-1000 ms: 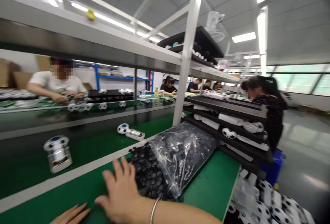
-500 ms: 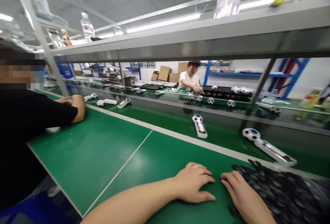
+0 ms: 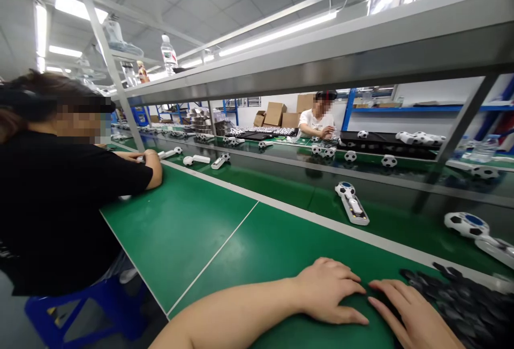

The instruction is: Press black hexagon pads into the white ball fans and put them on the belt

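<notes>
My left hand (image 3: 332, 291) rests on the green tabletop (image 3: 277, 252), fingers apart and nothing in its grasp. Close by on the right, my right hand (image 3: 409, 306) is also open and empty, its fingertips near those of the left. Beside the right hand lies a pile of small black flat pieces (image 3: 461, 306), partly cut off by the frame. Beyond the pale strip, a white handheld device with a soccer-ball head (image 3: 353, 204) lies on the dark green belt. A second soccer-ball device (image 3: 468, 226) sits farther right, cut off by the edge.
At left a co-worker in a black top (image 3: 64, 188) sits on a blue stool (image 3: 80, 311), arms on the table. Another person (image 3: 319, 119) works across the line. A grey shelf (image 3: 313, 68) spans overhead on metal posts. More soccer-ball devices (image 3: 221, 161) lie along the belt.
The view has swung left, so most things appear farther right. My hands stay low over the tabletop, open, with their fingertips now closer together. The person across the line has raised a hand.
</notes>
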`<state>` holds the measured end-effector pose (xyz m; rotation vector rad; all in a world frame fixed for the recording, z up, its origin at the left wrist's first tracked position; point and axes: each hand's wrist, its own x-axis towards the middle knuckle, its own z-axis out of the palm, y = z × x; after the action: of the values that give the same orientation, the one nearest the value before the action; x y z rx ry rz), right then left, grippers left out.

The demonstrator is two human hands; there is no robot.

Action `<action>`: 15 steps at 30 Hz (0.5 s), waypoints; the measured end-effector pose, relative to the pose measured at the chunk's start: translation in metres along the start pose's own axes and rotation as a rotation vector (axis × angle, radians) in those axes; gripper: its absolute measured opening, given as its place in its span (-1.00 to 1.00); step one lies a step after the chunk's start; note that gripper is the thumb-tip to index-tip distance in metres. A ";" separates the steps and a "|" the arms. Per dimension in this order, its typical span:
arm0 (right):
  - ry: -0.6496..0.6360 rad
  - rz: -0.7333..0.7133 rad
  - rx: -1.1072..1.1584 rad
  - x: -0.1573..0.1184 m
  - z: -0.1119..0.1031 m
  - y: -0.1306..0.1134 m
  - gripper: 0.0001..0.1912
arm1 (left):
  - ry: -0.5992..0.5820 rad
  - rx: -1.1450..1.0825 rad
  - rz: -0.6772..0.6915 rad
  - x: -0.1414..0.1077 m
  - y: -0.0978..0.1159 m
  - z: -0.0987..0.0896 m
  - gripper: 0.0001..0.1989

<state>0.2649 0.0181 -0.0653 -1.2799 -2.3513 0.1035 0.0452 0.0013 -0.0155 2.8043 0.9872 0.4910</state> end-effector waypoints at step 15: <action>-0.002 -0.108 0.031 -0.002 -0.005 -0.011 -0.73 | 0.015 -0.019 0.011 -0.002 -0.001 0.000 -0.46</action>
<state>0.2595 0.0096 -0.0585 -1.1363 -2.4057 0.1069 0.0430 0.0008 -0.0163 2.7946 0.9644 0.5204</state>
